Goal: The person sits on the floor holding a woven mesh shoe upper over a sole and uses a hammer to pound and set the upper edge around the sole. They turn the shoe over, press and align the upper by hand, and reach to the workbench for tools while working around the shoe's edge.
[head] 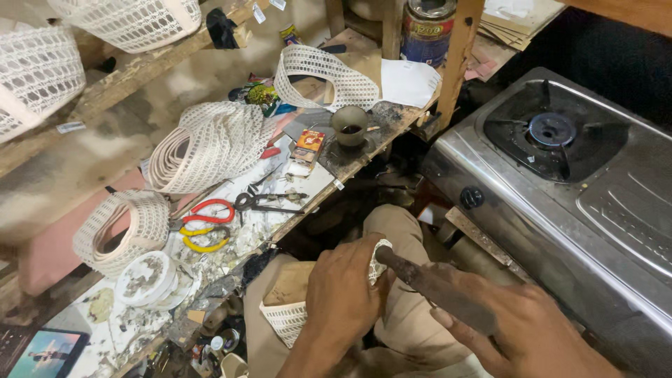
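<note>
My left hand (343,294) clenched on white mesh piece (380,257), over my lap, beside stove (560,189). Right hand (528,336) grips dark iron rod (434,288); its axis runs up-left, tip touching mesh. Left nearer.

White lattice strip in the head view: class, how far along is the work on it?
Done: a white lattice basket sits on the lap. In hand: the left hand pinches a white lattice strip while the right hand presses a dark metal tool to it. Left: rolls of lattice band lie unused on the bench.
</note>
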